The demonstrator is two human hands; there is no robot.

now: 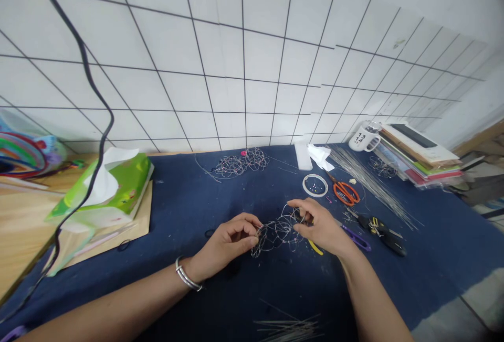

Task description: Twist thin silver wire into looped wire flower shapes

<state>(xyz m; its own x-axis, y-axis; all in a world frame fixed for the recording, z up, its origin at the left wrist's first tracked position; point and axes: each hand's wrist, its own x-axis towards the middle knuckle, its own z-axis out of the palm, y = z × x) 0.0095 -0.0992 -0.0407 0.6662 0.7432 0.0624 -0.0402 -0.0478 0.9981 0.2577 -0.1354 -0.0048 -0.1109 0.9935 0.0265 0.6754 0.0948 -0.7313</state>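
A tangled wire piece of silvery loops with tiny beads point(276, 232) hangs between my two hands, above the dark blue cloth point(220, 300). My left hand point(235, 238) pinches its left end between thumb and fingers; a silver bangle point(187, 275) circles that wrist. At the right end, my right hand point(316, 225) has thumb and fingers closed around the wire loops. Just below the right hand a yellow handle point(315, 248) shows, the rest of its tool hidden. A purple-handled tool point(356, 237) lies to the right of that hand.
Orange scissors point(346, 193), black pliers point(381, 233) and a round bead dish point(315, 177) lie to the right. Long straight wires point(370, 184) stretch beside them. More looped wire pieces point(236, 166) rest near the wall. A tissue pack point(129, 184) sits left; a black cable point(87, 64) hangs in front.
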